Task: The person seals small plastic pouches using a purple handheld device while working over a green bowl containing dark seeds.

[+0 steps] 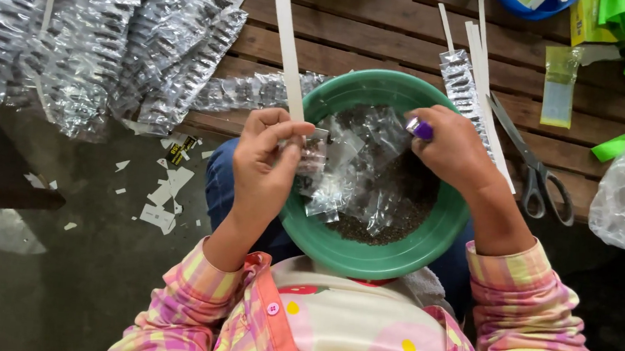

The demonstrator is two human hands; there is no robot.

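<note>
While held over green bowl (373, 258) of dark seeds, left hand (265, 166) pinches long white strip (287, 43) with small clear packets (338, 177) hanging below. Right hand (454, 151) closed around small purple object (422, 129) at bowl's far rim. Bowl rests on lap against wooden counter (383, 32). Scissors (536, 171) just right of bowl; piles of filled packet strips (93, 39) on counter, far left.

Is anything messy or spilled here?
Yes. White paper scraps lie scattered on the grey floor below the table edge, beside the left hand. The dark seeds stay inside the green bowl.
</note>
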